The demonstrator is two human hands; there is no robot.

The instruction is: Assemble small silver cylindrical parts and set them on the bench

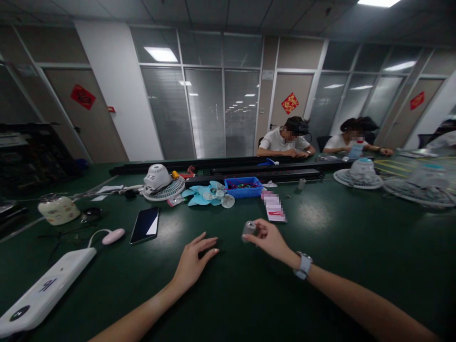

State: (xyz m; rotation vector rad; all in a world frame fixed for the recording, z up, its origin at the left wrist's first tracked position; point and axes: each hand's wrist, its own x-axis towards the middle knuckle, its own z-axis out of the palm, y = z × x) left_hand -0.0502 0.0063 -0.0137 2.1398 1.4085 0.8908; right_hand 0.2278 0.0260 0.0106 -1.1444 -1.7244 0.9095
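My right hand (268, 239), with a pale watch on its wrist, grips a small greyish, see-through cylinder (248, 230) between thumb and fingers. The cylinder looks upright, with a darker spot on its top; its exact kind is unclear. To the left, my left hand (194, 259) is empty, fingers stretched out and apart, low over the green table (228, 304). I cannot tell whether it touches the surface. Just beyond my right hand lies a pink and white packet or card (273, 207), partly blurred out.
Behind my hands sit a blue bin (245, 191) of small parts, blue fan blades (203, 194) and a white fan head (157, 178). A phone (145, 225) and a white power bank-like device (46, 289) lie left. Two people sit across the table.
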